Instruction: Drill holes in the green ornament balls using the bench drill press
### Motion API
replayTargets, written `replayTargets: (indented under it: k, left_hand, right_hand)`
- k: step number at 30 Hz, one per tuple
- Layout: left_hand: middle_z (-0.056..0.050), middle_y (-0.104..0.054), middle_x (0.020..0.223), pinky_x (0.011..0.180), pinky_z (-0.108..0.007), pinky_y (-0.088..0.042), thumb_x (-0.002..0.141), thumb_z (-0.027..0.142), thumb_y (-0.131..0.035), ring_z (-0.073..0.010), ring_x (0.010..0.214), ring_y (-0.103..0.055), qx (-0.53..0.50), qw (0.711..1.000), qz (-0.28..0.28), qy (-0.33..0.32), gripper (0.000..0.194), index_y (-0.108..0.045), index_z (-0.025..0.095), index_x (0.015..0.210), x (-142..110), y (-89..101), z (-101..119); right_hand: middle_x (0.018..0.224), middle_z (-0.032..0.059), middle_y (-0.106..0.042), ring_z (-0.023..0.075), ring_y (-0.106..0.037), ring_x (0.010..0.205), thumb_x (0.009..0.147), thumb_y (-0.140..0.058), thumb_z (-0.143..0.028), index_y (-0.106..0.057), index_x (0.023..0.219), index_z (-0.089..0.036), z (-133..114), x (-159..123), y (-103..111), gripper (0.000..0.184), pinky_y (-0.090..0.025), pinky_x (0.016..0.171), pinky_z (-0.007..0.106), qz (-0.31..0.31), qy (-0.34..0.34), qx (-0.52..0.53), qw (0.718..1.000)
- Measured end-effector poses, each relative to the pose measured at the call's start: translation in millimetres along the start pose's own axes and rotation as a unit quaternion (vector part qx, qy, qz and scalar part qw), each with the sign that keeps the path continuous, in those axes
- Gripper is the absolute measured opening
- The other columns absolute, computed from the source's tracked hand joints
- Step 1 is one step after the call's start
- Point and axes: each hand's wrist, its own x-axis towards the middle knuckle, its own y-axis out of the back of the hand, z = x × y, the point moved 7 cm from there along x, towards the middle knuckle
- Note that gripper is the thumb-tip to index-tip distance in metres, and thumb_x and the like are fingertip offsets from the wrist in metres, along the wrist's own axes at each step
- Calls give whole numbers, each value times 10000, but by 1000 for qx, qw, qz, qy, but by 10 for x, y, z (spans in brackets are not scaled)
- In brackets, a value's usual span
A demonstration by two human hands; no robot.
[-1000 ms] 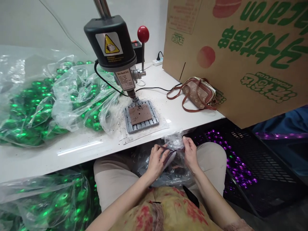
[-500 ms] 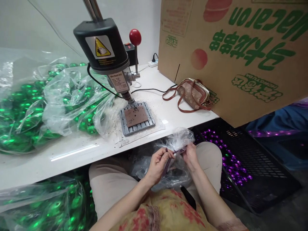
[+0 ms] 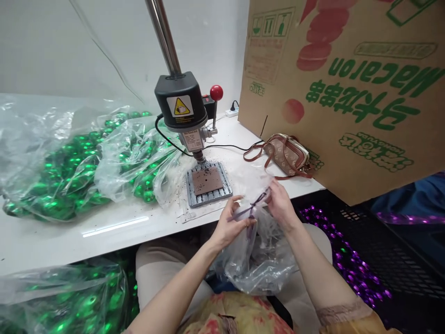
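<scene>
A clear plastic bag (image 3: pixel 259 273) hangs over my lap, its gathered neck tied round with a thin dark purple ribbon (image 3: pixel 257 200). One ribbon strand stretches to my left hand (image 3: pixel 227 227), whose thumb and fingers curve around the left side of the neck, the strand lying among them. On the other side, my right hand (image 3: pixel 281 204) pinches the ribbon's upper-right strands close to the bag's flared top. Its fingertips are partly hidden by the plastic. The knot sits between both hands, just over the table's front edge.
A small bench drill (image 3: pixel 181 104) stands on the white table (image 3: pixel 114 232), black shavings around its base. Bags of shiny green beads (image 3: pixel 73 162) lie left. A handbag (image 3: pixel 287 153) rests by a large cardboard box (image 3: pixel 278 93). Purple beads (image 3: pixel 351 264) fill a black crate (image 3: pixel 406 253) at right.
Both hands have lifted the bag's neck from my lap toward the table edge. The bag's top has spread out, and my left fingers have opened wider around the neck. The view has shifted.
</scene>
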Motion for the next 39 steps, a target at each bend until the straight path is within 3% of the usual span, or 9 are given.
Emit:
replayTargets:
  k: [5,9,15,20,25,30,34,36,39]
  left_hand:
    - [14,-651,851,739,-279,-501,651,365,-884,-157,771,-635,-69,991,112,7,707,-452,232,1195,3,105,67]
    - [18,-661,886,757,-266,-499,608,268,-895,-143,771,-649,-132,987,90,-2,773,-455,244,1243,-10,86,96]
    - [21,-677,827,772,-256,-485,595,339,-909,-141,765,-659,-319,934,147,67,617,-551,200,1078,-53,168,7]
    - [-41,-693,718,650,-272,-464,599,575,-884,-152,625,-613,-286,935,78,193,536,-651,132,792,-10,36,-161]
    - [-15,-688,789,687,-249,-448,647,576,-846,-128,667,-584,-213,959,171,74,511,-658,150,856,109,206,-86]
    - [-1,-632,786,725,-245,-414,790,558,-722,-135,733,-549,-96,968,229,-36,399,-619,175,831,195,346,55]
    - [0,-619,827,720,-247,-404,858,540,-656,-135,738,-527,-77,966,239,-56,359,-608,186,897,197,396,152]
    - [-10,-621,832,736,-251,-409,884,534,-632,-145,764,-533,-54,978,191,-68,352,-617,183,898,192,296,251]
    - [-21,-630,825,774,-258,-427,915,525,-597,-163,815,-552,-57,986,131,-82,349,-627,178,913,187,108,361]
  right_hand:
    - [883,11,-631,100,-571,745,884,-559,-561,-568,1005,-205,-222,-396,196,376,-479,739,246,40,78,-130,988]
    - [846,9,-666,121,-593,748,726,-786,-464,-659,900,-202,-240,-739,-129,339,-469,747,257,-89,107,-206,969]
    - [954,37,-722,142,-664,884,936,-540,-393,-673,948,-213,-218,-736,-278,224,-500,847,267,-146,124,-240,952]
    - [936,39,-719,139,-651,838,955,-504,-378,-651,972,-210,-174,-759,-256,223,-494,829,266,-192,112,-255,941]
    - [854,49,-667,139,-589,764,930,-521,-331,-648,875,-201,-76,-823,-244,189,-462,721,255,-256,79,-254,929]
    - [578,-28,-441,76,-399,521,956,-480,-438,-602,790,-196,-80,-1090,-244,318,-334,502,212,-349,9,-188,918]
    - [496,-74,-211,68,-223,394,983,-329,-532,-451,706,-221,-239,-1422,109,433,-259,380,217,-349,-42,-81,933]
    - [473,-66,-208,72,-227,409,957,-450,-450,-440,655,-218,-379,-1484,445,381,-241,387,219,-273,-68,28,959]
    - [418,-46,-290,85,-311,403,930,-530,-372,-534,644,-228,-652,-1412,830,320,-288,409,224,-173,-6,70,982]
